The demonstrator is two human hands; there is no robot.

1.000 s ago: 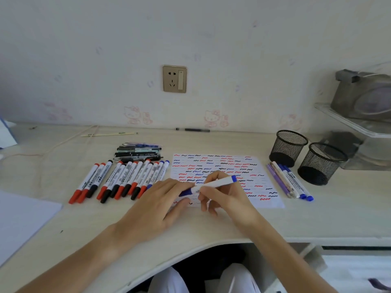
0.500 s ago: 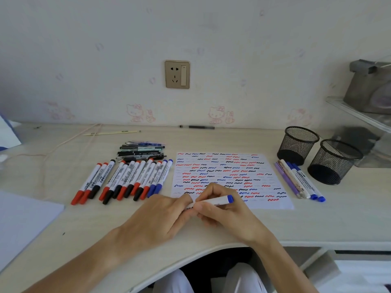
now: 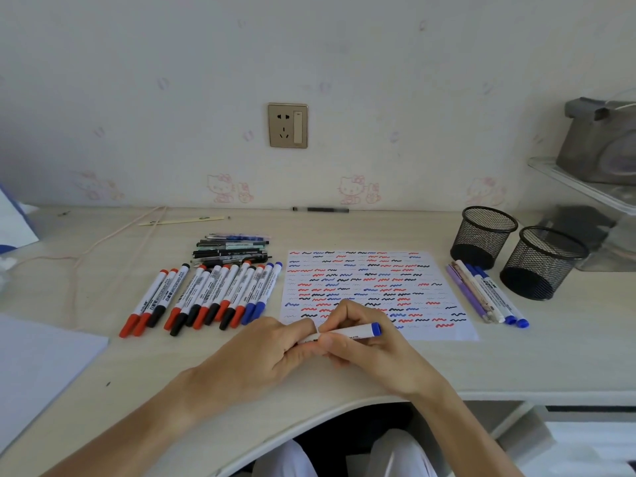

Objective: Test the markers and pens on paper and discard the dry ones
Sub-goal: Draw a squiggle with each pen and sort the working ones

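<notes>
Fingers point(image 3: 339, 339) of both your hands are curled round one marker point(image 3: 347, 333) — white barrel w/ black print, blue end cap pointing right. Your left hand point(image 3: 272, 352) grips its left end, hiding that tip; your right hand point(image 3: 364, 342) pinches the middle. It's held roughly level just above the desk point(image 3: 550, 356), at the near edge of the paper point(image 3: 375, 290) — covered w/ red, blue & black squiggles.

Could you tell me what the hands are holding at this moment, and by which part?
Both hold one blue-ended marker: the right hand grips its white barrel, the left hand covers its left end.
</notes>
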